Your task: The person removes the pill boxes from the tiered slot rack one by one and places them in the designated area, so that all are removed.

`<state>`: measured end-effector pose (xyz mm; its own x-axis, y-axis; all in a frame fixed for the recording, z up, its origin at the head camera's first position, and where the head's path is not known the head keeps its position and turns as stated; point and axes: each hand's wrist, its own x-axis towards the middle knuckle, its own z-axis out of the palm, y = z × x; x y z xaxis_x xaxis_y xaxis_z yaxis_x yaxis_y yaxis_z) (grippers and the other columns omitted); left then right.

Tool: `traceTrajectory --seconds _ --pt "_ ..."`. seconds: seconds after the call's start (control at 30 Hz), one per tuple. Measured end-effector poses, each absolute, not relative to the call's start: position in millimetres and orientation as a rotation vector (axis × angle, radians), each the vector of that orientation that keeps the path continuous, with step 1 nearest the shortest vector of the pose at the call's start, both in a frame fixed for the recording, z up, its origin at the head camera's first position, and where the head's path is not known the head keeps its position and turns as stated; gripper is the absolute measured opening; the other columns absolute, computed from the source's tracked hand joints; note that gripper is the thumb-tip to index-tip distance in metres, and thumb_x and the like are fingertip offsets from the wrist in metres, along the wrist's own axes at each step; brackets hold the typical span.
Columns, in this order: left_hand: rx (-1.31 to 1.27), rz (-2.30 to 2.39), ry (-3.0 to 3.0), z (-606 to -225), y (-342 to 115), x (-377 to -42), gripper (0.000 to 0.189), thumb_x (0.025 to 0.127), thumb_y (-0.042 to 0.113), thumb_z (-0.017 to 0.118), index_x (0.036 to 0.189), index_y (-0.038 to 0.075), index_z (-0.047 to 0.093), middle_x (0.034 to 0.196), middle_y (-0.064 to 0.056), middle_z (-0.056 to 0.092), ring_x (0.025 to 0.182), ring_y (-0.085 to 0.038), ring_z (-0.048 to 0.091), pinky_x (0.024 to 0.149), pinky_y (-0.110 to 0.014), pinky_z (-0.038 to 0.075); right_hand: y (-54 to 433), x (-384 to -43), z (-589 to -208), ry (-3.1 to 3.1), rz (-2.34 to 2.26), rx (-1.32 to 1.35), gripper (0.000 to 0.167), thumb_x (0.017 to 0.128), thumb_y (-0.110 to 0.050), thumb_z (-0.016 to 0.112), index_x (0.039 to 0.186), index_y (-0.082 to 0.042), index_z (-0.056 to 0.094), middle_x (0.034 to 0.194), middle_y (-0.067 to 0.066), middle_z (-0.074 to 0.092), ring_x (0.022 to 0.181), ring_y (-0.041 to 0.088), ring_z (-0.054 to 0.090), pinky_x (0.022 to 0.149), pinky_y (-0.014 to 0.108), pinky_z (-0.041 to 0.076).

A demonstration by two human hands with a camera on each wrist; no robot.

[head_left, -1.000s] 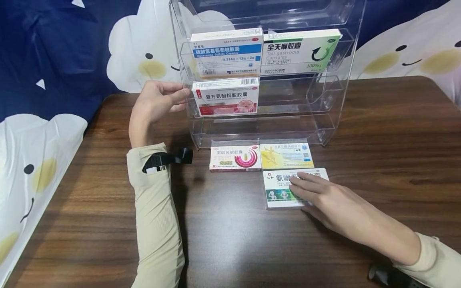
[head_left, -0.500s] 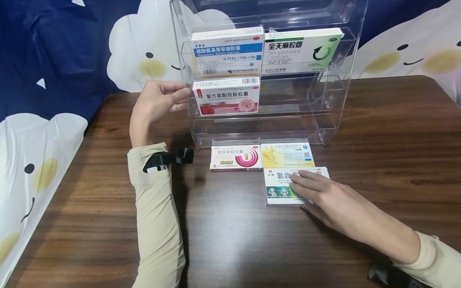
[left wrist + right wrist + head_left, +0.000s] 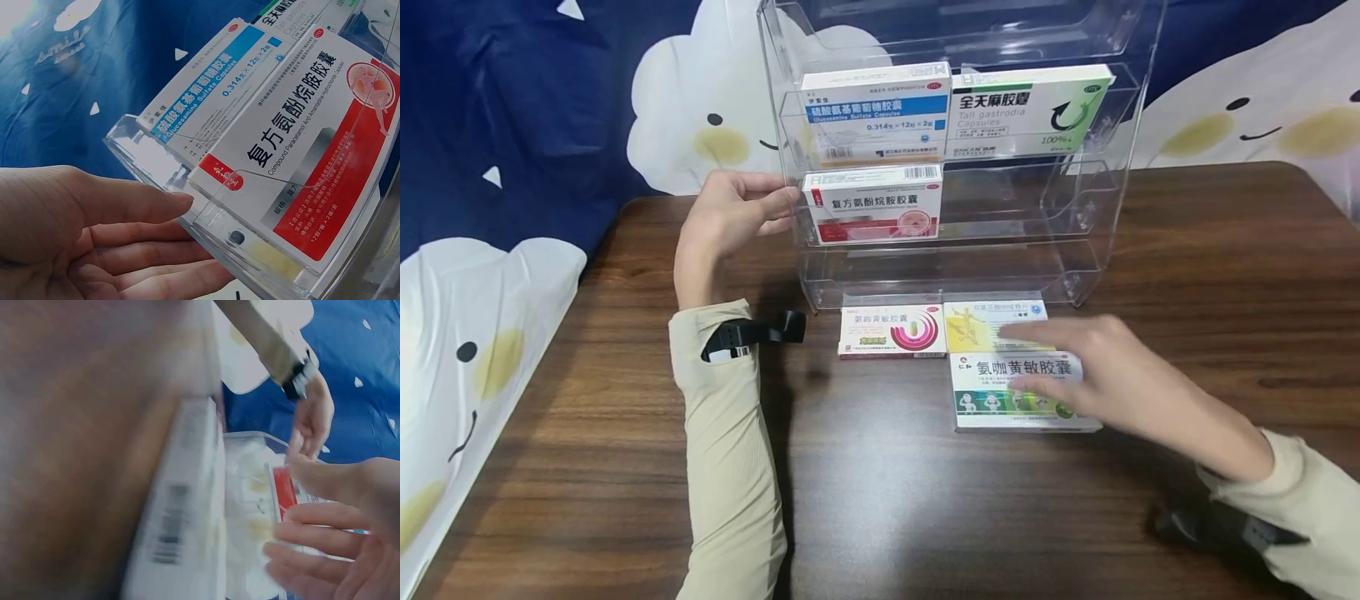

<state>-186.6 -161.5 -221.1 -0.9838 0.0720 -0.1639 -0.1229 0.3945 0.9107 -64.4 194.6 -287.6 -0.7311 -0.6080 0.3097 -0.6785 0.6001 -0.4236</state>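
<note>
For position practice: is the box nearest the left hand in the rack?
In: the red-banded box stands behind the clear front of the rack.

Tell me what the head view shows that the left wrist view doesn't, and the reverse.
Only the head view shows the right grip, the table, and the pink-ringed box, yellow box and green-banded box lying there.
Only the left wrist view shows the "smile" lettering on the backdrop.
Both show the left grip, clear rack, red-and-white box, blue-striped box and green-edged box.
</note>
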Motion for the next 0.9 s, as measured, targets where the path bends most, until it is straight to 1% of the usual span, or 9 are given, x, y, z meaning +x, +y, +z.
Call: traceTrajectory --seconds 0.1,0.2,0.23,0.33,0.47,0.7,0.8,0.87,0.9 --pt "-0.037 1.627 2.48 -220.7 -162.4 -186.3 0.04 0.095 0.015 0.063 0.131 -0.001 0.058 0.126 -0.018 0.061 0.096 -0.011 0.067 0.087 -0.022 0.055 187.0 -83.7 -274.8 -2.724 0.912 0.911 0.042 0.077 -0.015 0.082 0.115 -0.003 0.069 0.109 0.014 0.07 0.1 0.032 0.067 0.086 0.05 0.055" --pt "-0.028 1.628 2.478 -220.7 -162.8 -186.2 0.04 0.095 0.016 0.063 0.131 -0.001 0.058 0.126 -0.019 0.061 0.095 -0.011 0.067 0.089 -0.024 0.055 176.3 -101.8 -268.1 -2.722 1.061 0.754 0.038 0.08 -0.014 0.08 0.116 -0.005 0.069 0.113 0.01 0.07 0.103 0.026 0.066 0.091 0.043 0.054" --pt "-0.025 1.629 2.477 -220.7 -162.9 -186.1 0.04 0.095 0.015 0.063 0.131 -0.002 0.058 0.126 -0.02 0.061 0.096 -0.011 0.067 0.09 -0.025 0.054 172.4 -107.4 -267.3 -2.713 1.104 0.708 0.037 0.081 -0.014 0.079 0.116 -0.005 0.069 0.114 0.009 0.069 0.103 0.024 0.066 0.091 0.039 0.055" --pt "-0.021 1.624 2.48 -221.2 -162.9 -186.4 0.04 0.095 0.015 0.063 0.131 -0.002 0.058 0.127 -0.02 0.061 0.098 -0.012 0.067 0.091 -0.027 0.054 160.6 -123.0 -267.2 -2.659 1.197 0.618 0.036 0.083 -0.014 0.078 0.116 -0.003 0.068 0.115 0.01 0.069 0.102 0.021 0.067 0.089 0.029 0.055" --pt "-0.023 1.624 2.473 -221.6 -162.6 -186.5 0.04 0.095 0.015 0.063 0.131 -0.002 0.057 0.127 -0.019 0.061 0.099 -0.013 0.067 0.089 -0.024 0.055 146.2 -139.2 -267.0 -2.584 1.255 0.504 0.035 0.085 -0.014 0.076 0.116 -0.001 0.068 0.113 0.013 0.069 0.1 0.024 0.068 0.088 0.027 0.055" --pt "-0.047 1.632 2.464 -221.4 -164.0 -186.7 0.04 0.095 0.016 0.063 0.131 -0.001 0.057 0.127 -0.019 0.061 0.096 -0.011 0.067 0.089 -0.025 0.055 126.8 -160.3 -264.8 -2.502 1.162 0.373 0.035 0.084 -0.019 0.078 0.113 -0.001 0.069 0.11 0.013 0.07 0.091 0.024 0.07 0.08 0.033 0.059" --pt "-0.038 1.644 2.465 -221.8 -163.9 -186.9 0.04 0.095 0.014 0.062 0.131 -0.003 0.057 0.127 -0.02 0.061 0.095 -0.011 0.067 0.089 -0.025 0.055 122.3 -167.5 -264.1 -2.501 1.128 0.325 0.035 0.083 -0.022 0.078 0.111 -0.003 0.071 0.107 0.011 0.072 0.088 0.022 0.07 0.076 0.026 0.058" --pt "-0.037 1.652 2.464 -222.2 -163.6 -186.9 0.039 0.095 0.014 0.062 0.131 -0.003 0.057 0.126 -0.02 0.061 0.094 -0.01 0.067 0.088 -0.024 0.055 120.1 -170.9 -263.5 -2.509 1.114 0.289 0.037 0.082 -0.026 0.079 0.11 -0.004 0.071 0.105 0.01 0.072 0.086 0.02 0.07 0.072 0.02 0.054" --pt "-0.04 1.657 2.458 -222.2 -163.4 -186.9 0.039 0.095 0.014 0.062 0.131 -0.003 0.057 0.126 -0.02 0.061 0.094 -0.01 0.067 0.089 -0.024 0.055 119.0 -172.0 -263.2 -2.515 1.11 0.276 0.038 0.082 -0.028 0.08 0.111 -0.005 0.071 0.104 0.01 0.073 0.085 0.02 0.07 0.07 0.019 0.052"
